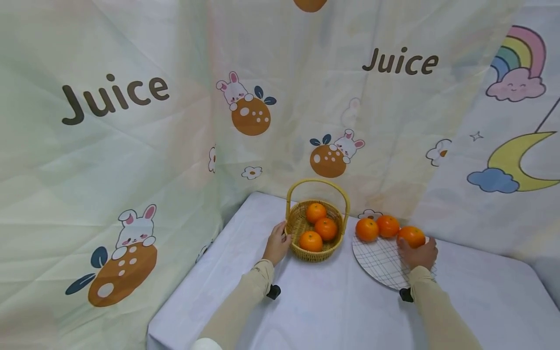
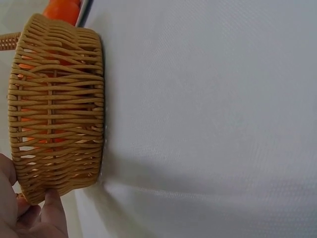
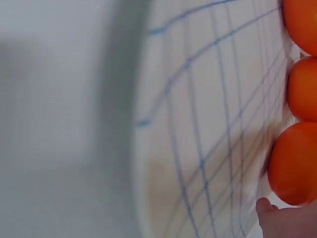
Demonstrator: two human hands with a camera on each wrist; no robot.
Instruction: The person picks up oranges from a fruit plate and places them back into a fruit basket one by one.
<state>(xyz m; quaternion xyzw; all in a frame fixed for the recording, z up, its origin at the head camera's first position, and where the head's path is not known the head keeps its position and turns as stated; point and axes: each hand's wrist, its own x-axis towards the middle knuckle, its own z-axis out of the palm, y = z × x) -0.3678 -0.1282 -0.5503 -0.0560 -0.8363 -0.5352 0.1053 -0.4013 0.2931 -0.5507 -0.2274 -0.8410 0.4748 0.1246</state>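
3 oranges already lie in the basket (image 1: 316, 253), steadied at its rim by the left hand (image 1: 277, 244), while the right hand (image 1: 418, 253) curls around the nearest orange (image 1: 411, 236) on the plate (image 1: 379, 265), so lifting it across looks next.

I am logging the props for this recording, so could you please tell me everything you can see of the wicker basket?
The wicker basket is small, round and woven of tan cane-like strands, with open gaps in its wall and a yellowish arched handle standing upright over it. It sits upright on the white tablecloth, just left of the checked plate. Three oranges lie inside. The left hand touches its left wall near the rim; its grip is not clear.
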